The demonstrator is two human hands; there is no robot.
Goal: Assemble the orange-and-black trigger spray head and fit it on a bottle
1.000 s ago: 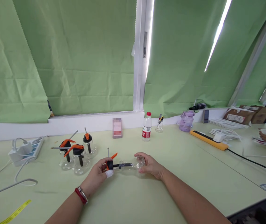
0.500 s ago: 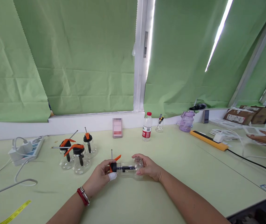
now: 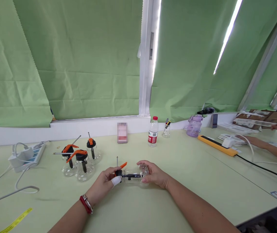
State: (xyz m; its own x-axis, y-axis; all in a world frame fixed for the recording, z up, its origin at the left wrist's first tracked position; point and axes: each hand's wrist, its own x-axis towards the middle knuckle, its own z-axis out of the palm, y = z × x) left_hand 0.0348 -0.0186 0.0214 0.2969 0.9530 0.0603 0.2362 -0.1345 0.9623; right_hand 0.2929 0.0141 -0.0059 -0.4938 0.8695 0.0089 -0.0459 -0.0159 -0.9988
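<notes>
Here, left fingers [image 3: 112,170] pinching black cap [image 3: 119,173], right fingers [image 3: 148,178] cupping clear rounded bottle [image 3: 135,180].

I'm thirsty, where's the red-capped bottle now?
In the head view, the bottle stands right of centre, beyond the right hand, left of a small clear jar.

- Red-capped bottle [image 3: 153,134] upright near the surface's [image 3: 138,210] far edge
- Purple jug [image 3: 193,128] beside that edge, farther right
- Orange power strip [image 3: 216,146] near the jug
</notes>
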